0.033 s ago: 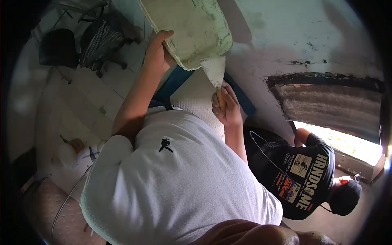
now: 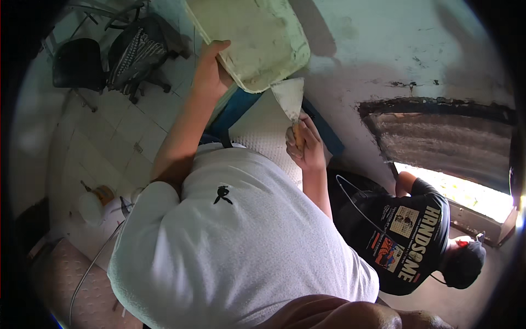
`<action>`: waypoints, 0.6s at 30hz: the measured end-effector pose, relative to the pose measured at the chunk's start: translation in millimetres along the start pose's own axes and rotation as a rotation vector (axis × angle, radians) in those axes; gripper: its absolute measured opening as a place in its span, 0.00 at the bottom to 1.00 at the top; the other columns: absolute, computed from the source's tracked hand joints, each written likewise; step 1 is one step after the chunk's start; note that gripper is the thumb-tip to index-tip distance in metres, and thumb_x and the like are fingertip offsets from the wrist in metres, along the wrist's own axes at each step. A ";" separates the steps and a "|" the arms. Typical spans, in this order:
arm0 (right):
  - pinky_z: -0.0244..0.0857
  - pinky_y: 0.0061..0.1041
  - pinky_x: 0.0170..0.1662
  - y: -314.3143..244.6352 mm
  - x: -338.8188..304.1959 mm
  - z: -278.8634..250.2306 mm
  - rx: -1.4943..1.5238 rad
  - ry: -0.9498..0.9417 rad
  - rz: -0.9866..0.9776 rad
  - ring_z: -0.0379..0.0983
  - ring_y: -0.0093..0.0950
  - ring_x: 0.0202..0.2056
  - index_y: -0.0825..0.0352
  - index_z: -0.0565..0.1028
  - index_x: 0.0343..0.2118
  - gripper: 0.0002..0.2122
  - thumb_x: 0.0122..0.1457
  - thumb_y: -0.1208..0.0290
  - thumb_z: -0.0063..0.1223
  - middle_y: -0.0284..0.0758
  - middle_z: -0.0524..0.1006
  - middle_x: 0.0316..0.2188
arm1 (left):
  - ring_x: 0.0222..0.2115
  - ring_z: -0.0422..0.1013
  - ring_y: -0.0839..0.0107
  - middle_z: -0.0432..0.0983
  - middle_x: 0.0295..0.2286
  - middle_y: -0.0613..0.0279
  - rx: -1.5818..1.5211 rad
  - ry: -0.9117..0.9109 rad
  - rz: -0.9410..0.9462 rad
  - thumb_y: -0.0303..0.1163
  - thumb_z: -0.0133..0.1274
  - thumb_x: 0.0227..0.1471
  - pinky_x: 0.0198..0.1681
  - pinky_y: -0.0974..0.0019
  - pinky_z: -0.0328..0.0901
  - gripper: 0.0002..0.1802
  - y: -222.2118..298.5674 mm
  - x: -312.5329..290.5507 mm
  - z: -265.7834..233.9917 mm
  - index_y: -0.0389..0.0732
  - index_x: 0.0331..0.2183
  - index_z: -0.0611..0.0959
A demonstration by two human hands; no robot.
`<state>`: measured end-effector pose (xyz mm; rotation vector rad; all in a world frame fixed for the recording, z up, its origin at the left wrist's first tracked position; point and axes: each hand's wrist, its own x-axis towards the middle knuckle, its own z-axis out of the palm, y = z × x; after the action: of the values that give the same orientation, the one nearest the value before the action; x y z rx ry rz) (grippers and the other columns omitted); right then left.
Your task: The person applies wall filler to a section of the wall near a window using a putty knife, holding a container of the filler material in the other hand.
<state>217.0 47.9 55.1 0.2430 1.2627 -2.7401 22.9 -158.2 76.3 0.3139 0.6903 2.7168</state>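
My left hand grips the near left rim of a pale rectangular plastic tray, thumb over the edge. The tray is tilted against or close to the wall, and its inside is smeared with whitish residue. In my right hand is a putty knife, its orange-brown handle wrapped by my fingers. The wide, pale-coated blade points up at the tray's lower corner; I cannot tell whether it touches the rim.
A pale stained wall runs along the right. Below it, a co-worker in a black shirt is beside a window opening. Black chairs stand at far left; a white tub is on the tiled floor.
The tray has shifted slightly up and left. The putty knife has moved slightly right, and its blade has turned a little against the tray's corner.
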 end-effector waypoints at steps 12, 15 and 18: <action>0.49 0.15 0.13 -116.8 -72.1 -4.6 -0.666 0.549 -1.128 0.57 0.14 0.12 0.70 0.66 0.55 0.16 0.66 0.75 0.39 0.35 0.73 0.24 | 0.57 0.61 0.49 0.62 0.56 0.48 -0.023 0.103 -0.093 0.36 0.55 0.47 0.59 0.46 0.58 0.41 16.4 -64.2 -32.4 0.34 0.60 0.60; 0.49 0.15 0.14 -148.2 -76.9 1.7 -0.825 0.798 -1.384 0.57 0.12 0.13 0.70 0.64 0.58 0.18 0.67 0.76 0.39 0.32 0.74 0.25 | 0.57 0.61 0.51 0.62 0.55 0.49 -0.036 0.043 -0.113 0.34 0.56 0.46 0.58 0.47 0.59 0.41 7.3 -57.1 -49.8 0.35 0.60 0.60; 0.50 0.15 0.16 -164.0 -72.4 -8.1 -0.884 0.942 -1.484 0.57 0.11 0.14 0.70 0.62 0.60 0.19 0.66 0.77 0.41 0.31 0.75 0.26 | 0.57 0.61 0.51 0.63 0.54 0.49 -0.075 -0.011 -0.126 0.33 0.56 0.46 0.58 0.48 0.60 0.41 6.1 -63.8 -57.4 0.35 0.60 0.60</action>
<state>260.9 162.8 185.8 0.7570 3.9992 -2.1751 64.0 -210.4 21.7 0.2580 0.5825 2.6116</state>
